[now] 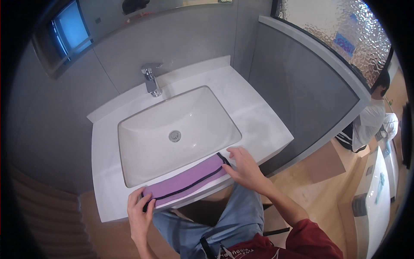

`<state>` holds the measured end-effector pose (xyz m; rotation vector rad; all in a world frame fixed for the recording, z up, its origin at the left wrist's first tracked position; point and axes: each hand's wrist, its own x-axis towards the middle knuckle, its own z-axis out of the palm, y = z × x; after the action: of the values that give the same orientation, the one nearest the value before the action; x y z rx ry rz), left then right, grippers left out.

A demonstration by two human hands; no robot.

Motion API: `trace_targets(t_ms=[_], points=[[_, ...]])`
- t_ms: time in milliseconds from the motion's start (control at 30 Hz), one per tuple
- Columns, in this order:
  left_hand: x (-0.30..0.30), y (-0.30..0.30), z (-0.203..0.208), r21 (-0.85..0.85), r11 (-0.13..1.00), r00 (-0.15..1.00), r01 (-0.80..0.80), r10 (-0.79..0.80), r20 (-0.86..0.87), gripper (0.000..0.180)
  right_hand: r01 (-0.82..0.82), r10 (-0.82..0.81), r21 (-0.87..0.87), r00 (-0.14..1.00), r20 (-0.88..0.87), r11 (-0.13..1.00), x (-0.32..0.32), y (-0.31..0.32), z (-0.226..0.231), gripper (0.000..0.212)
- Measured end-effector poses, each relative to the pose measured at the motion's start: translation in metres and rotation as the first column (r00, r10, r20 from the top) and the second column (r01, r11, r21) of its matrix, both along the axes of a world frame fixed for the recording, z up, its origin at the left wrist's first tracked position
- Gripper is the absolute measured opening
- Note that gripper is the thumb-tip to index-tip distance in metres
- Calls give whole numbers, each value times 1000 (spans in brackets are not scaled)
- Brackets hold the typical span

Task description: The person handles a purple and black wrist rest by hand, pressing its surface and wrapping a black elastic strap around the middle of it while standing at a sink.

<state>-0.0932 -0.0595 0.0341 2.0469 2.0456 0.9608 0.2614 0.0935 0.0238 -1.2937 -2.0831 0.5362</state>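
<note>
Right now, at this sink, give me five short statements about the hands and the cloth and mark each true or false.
1. The purple cloth lies along the front rim of the white sink. True.
2. The left hand grips the tap. False: it is at the cloth's left end.
3. The right hand rests on the cloth's right end. True.
4. The basin is full of water. False: the drain shows bare.
5. The cloth has a dark stripe. True.

cloth (187, 182) on counter's (258, 116) front edge before basin (146, 142), tap (151, 80) behind basin, hands at cloth's ends
</note>
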Motion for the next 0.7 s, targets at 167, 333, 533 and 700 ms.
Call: trace_targets(t_ms=[167,333,533,700], points=[[-20,25,5,-19,1000,1000,16,-15,21,16,-329,324,80,944,66,941,-9,17,1,55],[-13,28,22,-8,967,967,253,-253,-33,33,-394,386,30,912,138,919,-4,25,0,51],[-21,25,-1,89,957,961,275,-270,-59,24,-370,322,330,927,192,869,-18,34,-9,28],[-20,30,5,78,967,969,244,-241,-48,13,-343,331,77,934,132,936,-28,53,-1,23]])
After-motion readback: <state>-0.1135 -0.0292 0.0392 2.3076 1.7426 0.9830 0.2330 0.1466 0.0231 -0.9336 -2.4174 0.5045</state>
